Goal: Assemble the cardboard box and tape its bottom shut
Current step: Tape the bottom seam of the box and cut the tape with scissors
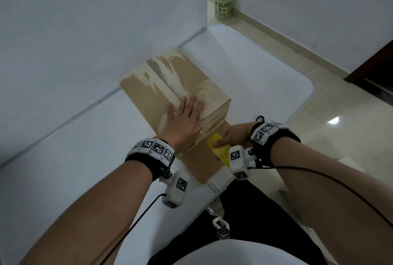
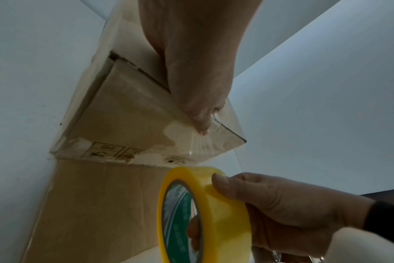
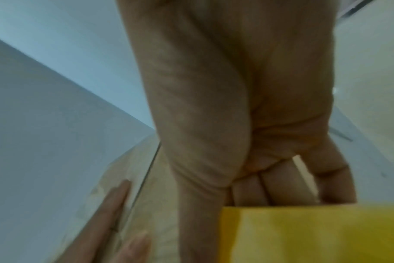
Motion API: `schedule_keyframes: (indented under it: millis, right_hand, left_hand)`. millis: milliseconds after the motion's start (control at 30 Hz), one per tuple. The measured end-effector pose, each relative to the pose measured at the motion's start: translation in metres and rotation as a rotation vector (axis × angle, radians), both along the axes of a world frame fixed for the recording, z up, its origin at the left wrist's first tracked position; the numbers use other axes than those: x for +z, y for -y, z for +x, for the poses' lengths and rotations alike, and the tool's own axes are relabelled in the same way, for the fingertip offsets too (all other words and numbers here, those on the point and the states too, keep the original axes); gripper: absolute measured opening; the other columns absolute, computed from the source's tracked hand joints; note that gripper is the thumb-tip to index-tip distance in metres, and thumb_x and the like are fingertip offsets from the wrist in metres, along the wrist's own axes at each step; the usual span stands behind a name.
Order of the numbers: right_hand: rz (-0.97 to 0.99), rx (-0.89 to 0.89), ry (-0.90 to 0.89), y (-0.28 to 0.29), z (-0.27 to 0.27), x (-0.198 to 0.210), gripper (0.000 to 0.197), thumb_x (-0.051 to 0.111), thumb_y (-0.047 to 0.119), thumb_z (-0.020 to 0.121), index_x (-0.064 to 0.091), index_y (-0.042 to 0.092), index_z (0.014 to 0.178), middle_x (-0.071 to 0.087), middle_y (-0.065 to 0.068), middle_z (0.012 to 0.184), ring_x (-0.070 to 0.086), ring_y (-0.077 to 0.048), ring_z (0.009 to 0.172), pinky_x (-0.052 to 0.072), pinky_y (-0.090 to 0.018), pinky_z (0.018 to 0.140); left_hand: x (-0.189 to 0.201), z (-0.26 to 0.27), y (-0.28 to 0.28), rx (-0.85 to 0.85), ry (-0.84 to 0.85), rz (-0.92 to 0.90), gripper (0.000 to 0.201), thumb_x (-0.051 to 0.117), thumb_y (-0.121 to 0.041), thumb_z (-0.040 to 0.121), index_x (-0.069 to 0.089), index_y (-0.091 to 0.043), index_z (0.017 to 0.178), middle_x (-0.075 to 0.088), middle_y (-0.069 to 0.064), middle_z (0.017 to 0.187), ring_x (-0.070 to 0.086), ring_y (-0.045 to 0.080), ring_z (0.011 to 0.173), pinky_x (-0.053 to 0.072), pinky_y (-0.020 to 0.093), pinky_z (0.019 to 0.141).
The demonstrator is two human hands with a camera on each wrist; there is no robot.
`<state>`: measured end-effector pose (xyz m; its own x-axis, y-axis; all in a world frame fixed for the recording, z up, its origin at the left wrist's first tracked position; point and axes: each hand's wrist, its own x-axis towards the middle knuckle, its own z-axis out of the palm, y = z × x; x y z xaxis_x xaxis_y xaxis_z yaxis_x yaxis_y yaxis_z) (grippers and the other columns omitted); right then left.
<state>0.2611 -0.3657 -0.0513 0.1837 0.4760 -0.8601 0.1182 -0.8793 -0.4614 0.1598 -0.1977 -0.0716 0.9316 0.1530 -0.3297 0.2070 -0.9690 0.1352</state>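
A brown cardboard box (image 1: 168,82) stands upside down on the white table (image 1: 255,77), its bottom flaps closed along a centre seam and streaked with torn pale patches. My left hand (image 1: 184,119) lies flat on the near end of that seam, fingers straight. In the left wrist view, clear tape (image 2: 223,140) stretches from the box corner (image 2: 124,113) down to a yellow tape roll (image 2: 205,213). My right hand (image 1: 234,135) grips the roll (image 1: 219,147) beside the box's near side, thumb on the rim and fingers through the core. An open flap (image 1: 204,162) lies on the table below.
A green paper cup (image 1: 223,3) stands on the floor in the far corner by the wall. The table's rounded edge (image 1: 306,77) runs to the right over a tiled floor. A white wall (image 1: 85,20) borders the table on the left.
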Motion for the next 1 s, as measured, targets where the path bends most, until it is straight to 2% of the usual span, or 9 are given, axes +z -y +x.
schedule_keyframes:
  millis: [100,167,267,333,400,533,667,900,1000]
  right_hand:
    - [-0.001,-0.033,0.124,-0.002,-0.003,-0.002,0.027,0.062,0.044,0.089,0.051,0.022,0.079,0.060,0.013,0.053,0.047,-0.012,0.059,0.045,-0.023,0.056]
    - [0.030,-0.040,0.225,-0.008,-0.006,-0.007,0.024,0.062,0.041,0.090,0.048,0.026,0.079,0.051,0.009,0.067,0.046,-0.009,0.061,0.042,-0.015,0.054]
    - [0.074,-0.043,0.229,-0.015,-0.006,-0.028,0.057,0.066,0.049,0.083,0.057,0.012,0.126,0.063,-0.005,0.120,0.062,-0.025,0.106,0.051,-0.028,0.093]
    - [0.068,-0.096,0.196,-0.018,-0.006,-0.042,0.083,0.068,0.067,0.068,0.058,0.009,0.127,0.063,-0.011,0.125,0.063,-0.030,0.108,0.052,-0.044,0.096]
    - [0.058,-0.105,0.167,-0.017,-0.006,-0.049,0.107,0.058,0.086,0.053,0.056,0.009,0.128,0.065,-0.010,0.121,0.066,-0.028,0.102,0.055,-0.042,0.091]
    - [0.041,-0.337,0.131,0.000,0.013,-0.045,0.055,0.040,0.055,0.095,0.061,0.008,0.114,0.069,-0.006,0.097,0.067,-0.023,0.088,0.052,-0.028,0.075]
    - [-0.051,-0.535,0.479,0.033,0.052,-0.061,0.026,0.047,0.019,0.094,0.068,0.007,0.104,0.070,-0.012,0.107,0.065,-0.026,0.093,0.051,-0.029,0.081]
    - [-0.281,-0.298,0.585,0.074,0.080,-0.109,0.049,0.034,0.017,0.088,0.053,0.038,0.128,0.027,-0.005,0.153,0.035,-0.031,0.135,0.030,-0.044,0.113]
    - [-0.340,-0.344,0.623,0.082,0.086,-0.113,0.054,0.031,0.008,0.090,0.052,0.044,0.126,0.023,-0.001,0.149,0.031,-0.033,0.129,0.028,-0.036,0.112]
  left_hand:
    - [-0.005,0.000,0.003,0.005,0.031,0.013,0.071,0.023,-0.052,0.099,-0.019,-0.029,0.151,-0.028,-0.002,0.158,-0.024,0.023,0.146,-0.013,0.059,0.113]
    - [-0.005,-0.001,0.005,0.028,0.063,0.035,0.070,0.021,-0.054,0.099,-0.016,-0.028,0.152,-0.025,-0.002,0.159,-0.022,0.023,0.147,-0.012,0.058,0.114]
    - [-0.005,-0.003,0.010,0.043,0.114,0.079,0.071,0.026,-0.051,0.099,-0.013,-0.026,0.153,-0.020,0.000,0.161,-0.017,0.026,0.148,-0.007,0.060,0.115]
    - [-0.004,-0.002,0.012,0.054,0.117,0.093,0.072,0.030,-0.049,0.099,-0.011,-0.025,0.154,-0.016,0.002,0.162,-0.014,0.027,0.149,-0.003,0.061,0.116]
    - [-0.002,0.000,0.014,0.088,0.134,0.083,0.074,0.037,-0.049,0.096,-0.002,-0.026,0.154,-0.008,0.002,0.162,-0.007,0.029,0.149,-0.001,0.062,0.115]
    - [0.006,0.010,0.014,0.133,0.159,0.071,0.073,0.051,-0.056,0.086,0.019,-0.031,0.146,0.012,0.004,0.155,0.013,0.032,0.143,0.009,0.065,0.113]
    - [0.017,0.025,0.013,0.133,0.125,0.148,0.070,0.043,-0.071,0.081,0.028,-0.028,0.135,0.026,0.006,0.140,0.028,0.034,0.130,0.029,0.063,0.102]
    - [0.033,0.059,0.001,0.346,0.209,0.040,0.051,0.023,-0.058,0.098,0.048,-0.017,0.112,0.045,0.007,0.121,0.041,0.031,0.114,0.035,0.051,0.093]
    - [0.029,0.066,-0.005,0.385,0.180,0.013,0.048,0.025,-0.053,0.099,0.048,-0.014,0.115,0.045,0.009,0.124,0.040,0.030,0.116,0.033,0.051,0.093]
